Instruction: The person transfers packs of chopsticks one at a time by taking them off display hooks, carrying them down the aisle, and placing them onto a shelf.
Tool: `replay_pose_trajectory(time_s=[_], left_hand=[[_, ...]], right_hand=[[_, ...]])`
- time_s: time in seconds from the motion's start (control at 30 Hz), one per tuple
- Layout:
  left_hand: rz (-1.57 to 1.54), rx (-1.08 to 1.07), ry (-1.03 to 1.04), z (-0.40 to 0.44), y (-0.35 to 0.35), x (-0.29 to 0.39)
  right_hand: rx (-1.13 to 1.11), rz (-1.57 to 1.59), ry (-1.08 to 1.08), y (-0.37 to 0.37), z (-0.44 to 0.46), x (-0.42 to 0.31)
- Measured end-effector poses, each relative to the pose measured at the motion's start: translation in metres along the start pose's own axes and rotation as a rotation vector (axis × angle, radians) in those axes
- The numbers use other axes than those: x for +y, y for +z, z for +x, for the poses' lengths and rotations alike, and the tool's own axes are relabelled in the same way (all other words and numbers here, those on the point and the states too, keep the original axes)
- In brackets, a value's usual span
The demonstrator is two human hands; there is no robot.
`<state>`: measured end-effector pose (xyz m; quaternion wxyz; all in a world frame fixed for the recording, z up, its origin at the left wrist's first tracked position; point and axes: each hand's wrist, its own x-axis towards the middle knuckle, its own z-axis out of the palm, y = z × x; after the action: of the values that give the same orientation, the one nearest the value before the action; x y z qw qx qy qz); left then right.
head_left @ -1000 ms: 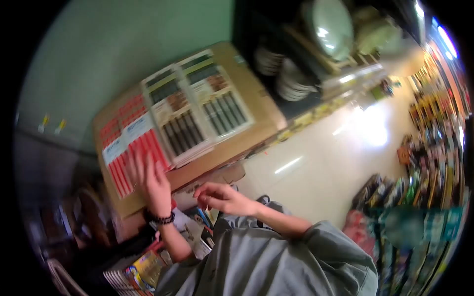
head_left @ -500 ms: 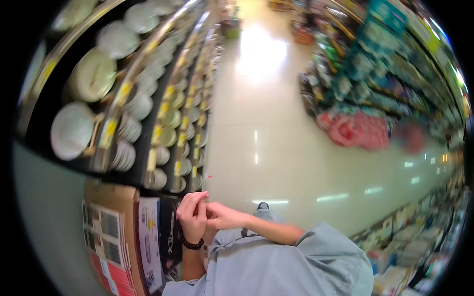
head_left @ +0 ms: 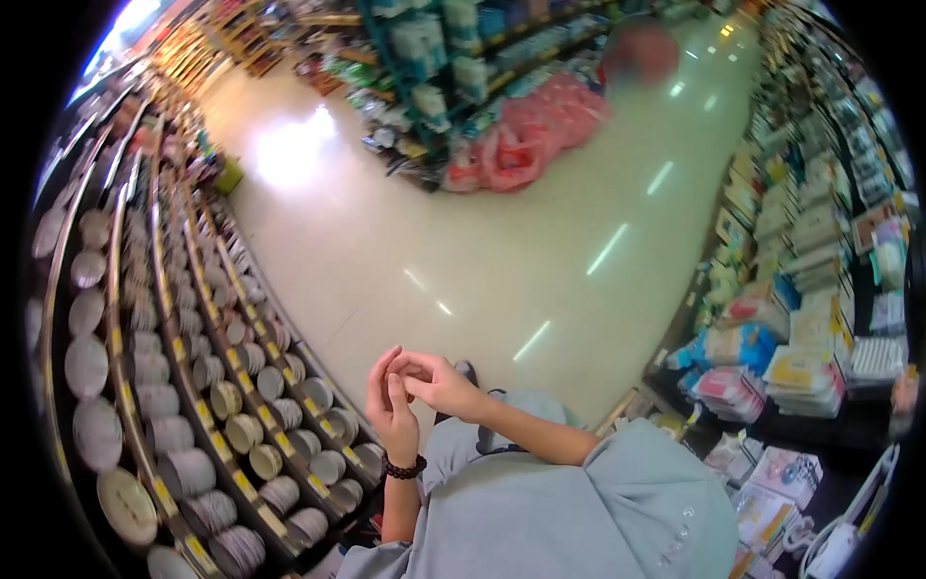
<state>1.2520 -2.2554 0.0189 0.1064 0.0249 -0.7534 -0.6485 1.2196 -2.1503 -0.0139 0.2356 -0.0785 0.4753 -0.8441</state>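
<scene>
Near the bottom, between six and seven o'clock, holds up the left hand (head_left: pixel 393 415) with fingers open and pointing up. Puts the right hand (head_left: pixel 439 388) right against it, with fingers bent; cannot tell if shut or open where partly hidden. Wears a dark bead band (head_left: pixel 404 468) on the left wrist and a grey shirt (head_left: pixel 550 516) at six o'clock. Shows a dark shoe (head_left: pixel 466 372) just past the right hand, at six o'clock too.

Has bowls (head_left: pixel 342 424) at half past seven, near the left hand but apart from it. Set in long rows on the shelves (head_left: pixel 253 395), with yellow tags along the edges. Has a cream plate (head_left: pixel 126 506) at eight o'clock, tipped up to show its face.

Next, has a blue pack (head_left: pixel 738 346) on more shelves between three and four o'clock, with stacks of flat packs beside it. Farther off, has shiny pale floor (head_left: pixel 482 261) in the middle, then pink bags (head_left: pixel 535 130) between twelve and one o'clock. Past all that, has wooden racks (head_left: pixel 241 37) at eleven o'clock.
</scene>
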Motion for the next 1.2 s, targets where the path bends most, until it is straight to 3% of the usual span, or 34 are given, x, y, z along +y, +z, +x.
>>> replay_pose_trajectory(time_s=[0.17,0.37,0.73,1.1,1.2], left_hand=[[-0.199,-0.253,-0.141,0.063,0.062,-0.043],[-0.302,-0.498,-0.164,0.174,0.152,-0.068],[-0.261,-0.795,-0.138,0.38,0.318,-0.059],[-0.184,-1.215,0.008,0.4,0.559,-0.035],[-0.221,-1.258,-0.075,0.397,0.63,-0.031]], right_hand=[[0.256,0.07,-0.058,-0.076,0.017,-0.043],[0.449,0.02,-0.103,-0.169,0.071,-0.096],[0.737,-0.062,-0.27,-0.32,0.129,-0.222],[1.035,0.029,-0.482,-0.505,0.091,-0.286],[1.063,0.079,-0.533,-0.568,0.078,-0.319]])
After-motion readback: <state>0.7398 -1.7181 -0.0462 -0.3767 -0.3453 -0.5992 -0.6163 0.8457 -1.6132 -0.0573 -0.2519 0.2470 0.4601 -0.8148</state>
